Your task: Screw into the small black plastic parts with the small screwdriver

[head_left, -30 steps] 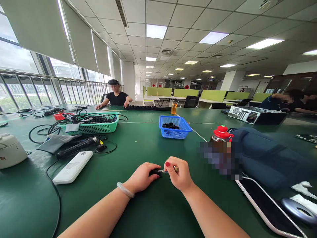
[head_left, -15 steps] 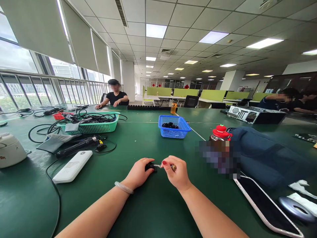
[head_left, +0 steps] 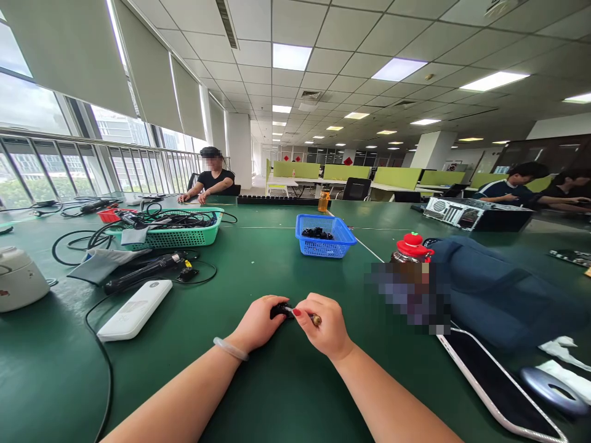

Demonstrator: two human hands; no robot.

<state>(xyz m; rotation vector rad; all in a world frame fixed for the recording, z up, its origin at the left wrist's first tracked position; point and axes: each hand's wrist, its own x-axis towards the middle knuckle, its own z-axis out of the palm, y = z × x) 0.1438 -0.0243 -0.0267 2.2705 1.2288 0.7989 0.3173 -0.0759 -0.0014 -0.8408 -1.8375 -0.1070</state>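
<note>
My left hand [head_left: 258,323] is closed around a small black part [head_left: 279,311] and rests with it on the green tabletop. Its fingers cover much of the part, so its exact kind does not show. Pinched in my right hand [head_left: 324,326] is a slim tool with a brownish rounded end [head_left: 316,320]. The tool's silvery tip meets the right side of the black part. A blue plastic basket [head_left: 327,247] holding several small black pieces [head_left: 317,233] stands beyond my hands.
Left on the green table [head_left: 249,264] are a teal basket of cables [head_left: 173,237], a white power bank [head_left: 136,311] and a loose cable [head_left: 111,369]. To the right lie a dark blue bag [head_left: 494,289], a tablet [head_left: 503,381] and a computer case [head_left: 475,213]. People sit farther back.
My right hand has moved left with the tool, closer to the black part, so less of the silvery shaft shows. My left hand stays put. The people opposite have shifted their arms or posture.
</note>
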